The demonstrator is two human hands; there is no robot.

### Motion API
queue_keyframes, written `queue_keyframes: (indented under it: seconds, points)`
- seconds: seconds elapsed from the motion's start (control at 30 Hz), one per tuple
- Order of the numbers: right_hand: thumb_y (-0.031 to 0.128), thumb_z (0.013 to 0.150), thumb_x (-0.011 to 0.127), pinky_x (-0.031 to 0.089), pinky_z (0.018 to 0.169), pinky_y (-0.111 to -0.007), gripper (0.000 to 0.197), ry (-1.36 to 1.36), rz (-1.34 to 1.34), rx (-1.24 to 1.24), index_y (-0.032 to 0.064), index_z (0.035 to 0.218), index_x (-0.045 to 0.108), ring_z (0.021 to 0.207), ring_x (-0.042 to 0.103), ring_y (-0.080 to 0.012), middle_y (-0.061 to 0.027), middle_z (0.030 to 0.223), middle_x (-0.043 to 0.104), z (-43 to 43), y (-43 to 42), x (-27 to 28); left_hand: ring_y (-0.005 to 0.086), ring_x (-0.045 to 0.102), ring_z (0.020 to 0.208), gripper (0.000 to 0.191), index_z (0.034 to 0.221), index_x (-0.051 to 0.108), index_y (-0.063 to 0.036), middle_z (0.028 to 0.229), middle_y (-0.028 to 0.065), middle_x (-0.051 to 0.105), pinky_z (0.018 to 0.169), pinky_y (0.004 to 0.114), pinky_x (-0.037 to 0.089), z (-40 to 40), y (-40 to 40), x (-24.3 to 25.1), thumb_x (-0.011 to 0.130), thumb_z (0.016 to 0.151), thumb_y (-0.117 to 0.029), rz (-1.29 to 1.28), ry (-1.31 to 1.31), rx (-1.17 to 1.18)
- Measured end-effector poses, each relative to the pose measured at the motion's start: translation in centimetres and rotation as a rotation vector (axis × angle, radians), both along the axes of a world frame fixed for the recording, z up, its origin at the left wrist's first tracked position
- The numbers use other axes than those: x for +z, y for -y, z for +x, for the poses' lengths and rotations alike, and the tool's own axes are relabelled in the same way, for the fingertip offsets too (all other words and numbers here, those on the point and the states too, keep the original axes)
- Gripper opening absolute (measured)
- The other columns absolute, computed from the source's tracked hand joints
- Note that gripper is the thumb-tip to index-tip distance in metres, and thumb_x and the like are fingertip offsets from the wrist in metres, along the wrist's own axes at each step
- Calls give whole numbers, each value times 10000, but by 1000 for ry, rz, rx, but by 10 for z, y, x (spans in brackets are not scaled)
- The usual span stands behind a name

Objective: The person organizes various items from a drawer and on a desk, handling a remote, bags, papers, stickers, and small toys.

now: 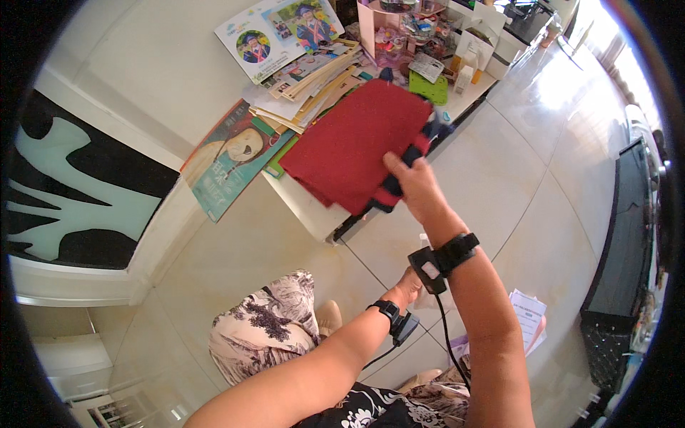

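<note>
My right hand [417, 184] grips a folded red fabric item [358, 142] by its edge, thumb on top. Navy and red stripes run along that edge. The cloth is above the near end of a low white table [299, 200], covering part of its top. My left hand [410, 286] is lower, over the floor, partly hidden behind the black device [428, 270] strapped to my right wrist. Beside the left fingers is a translucent item [432, 300], perhaps a plastic bag; whether they hold it is unclear.
Papers and envelopes [316, 85] are stacked beside a photo board [278, 37]. A picture book [230, 160] overhangs the table's left side. Farther back are a green plastic item [429, 88] and a clutter-filled organizer [417, 32]. Papers [527, 318] lie at right, near a black cabinet [615, 230].
</note>
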State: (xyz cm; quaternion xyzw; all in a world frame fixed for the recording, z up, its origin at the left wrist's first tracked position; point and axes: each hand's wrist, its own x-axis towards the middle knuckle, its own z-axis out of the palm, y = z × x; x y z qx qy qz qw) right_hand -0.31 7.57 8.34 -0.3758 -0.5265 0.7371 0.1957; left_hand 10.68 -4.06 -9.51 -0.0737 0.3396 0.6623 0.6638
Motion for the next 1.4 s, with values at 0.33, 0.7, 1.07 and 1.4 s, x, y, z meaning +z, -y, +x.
queue_keyframes:
  seconds: [0.33,0.7,1.07,1.4]
  points:
    - [333,908,588,523,800,-302,502,127,96,570,72,1317,461,964,626,-187,-82,1095,612,83,-58,28,195,595,854,270,1005,604,-42,910,65,636,784,346,484,-19,-31,-11,695,759,-106,-129,-59,-82]
    - [277,897,608,515,831,-293,389,383,2,159,14,1180,566,983,607,-155,-80,1076,622,340,-131,-23,197,607,955,275,1056,597,-51,1007,55,642,875,356,493,23,-117,-21,667,792,-27,-61,-18,-160]
    - [226,854,659,461,886,-308,442,646,-105,-949,-24,1194,525,1010,567,-171,-105,1082,598,621,-35,-190,202,616,923,307,1073,584,-23,1011,73,634,837,344,508,112,-172,-68,675,781,3,-244,-191,-431]
    - [217,863,640,427,928,-283,499,51,-446,-724,-21,1265,465,1092,506,-160,-99,1211,532,515,-72,-156,129,590,827,283,1000,607,-53,911,24,632,769,283,477,166,-187,-30,729,744,-40,-278,-185,-627]
